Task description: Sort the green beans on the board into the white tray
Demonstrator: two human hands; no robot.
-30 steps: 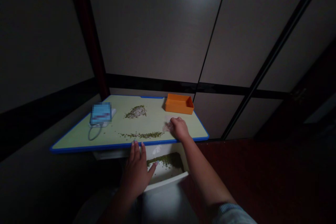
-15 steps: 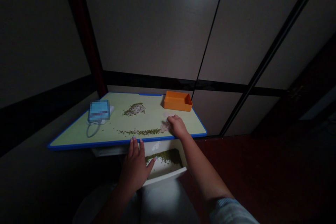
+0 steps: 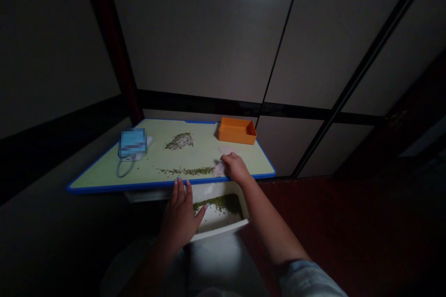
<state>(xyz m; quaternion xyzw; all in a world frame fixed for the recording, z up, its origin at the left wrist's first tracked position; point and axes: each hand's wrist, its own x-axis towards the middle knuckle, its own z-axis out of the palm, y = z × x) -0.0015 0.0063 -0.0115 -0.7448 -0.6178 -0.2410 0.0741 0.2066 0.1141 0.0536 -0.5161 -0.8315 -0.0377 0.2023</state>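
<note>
My right hand [image 3: 237, 168] rests on the pale green board near its front edge, fingers curled over a crumpled translucent plastic piece [image 3: 219, 169]. My left hand [image 3: 179, 213] is open below the board, its fingertips at the blue front rim [image 3: 139, 187] and nothing in it. Beside it, a white open container [image 3: 219, 211] holds a layer of green mung beans [image 3: 218, 204]. A line of loose beans [image 3: 186, 171] lies on the board left of my right hand. A second scattered heap [image 3: 179, 141] lies farther back.
An orange rectangular tray [image 3: 237, 131] stands at the board's back right corner. At the back left lies a blurred blue flat object [image 3: 132, 143] with a looped grey cord [image 3: 121, 169]. Dark wall panels rise behind, with a reddish-brown surface to the right.
My right hand has slid toward the board's front edge, taking the plastic piece with it. My left hand has barely moved. The view has shifted slightly.
</note>
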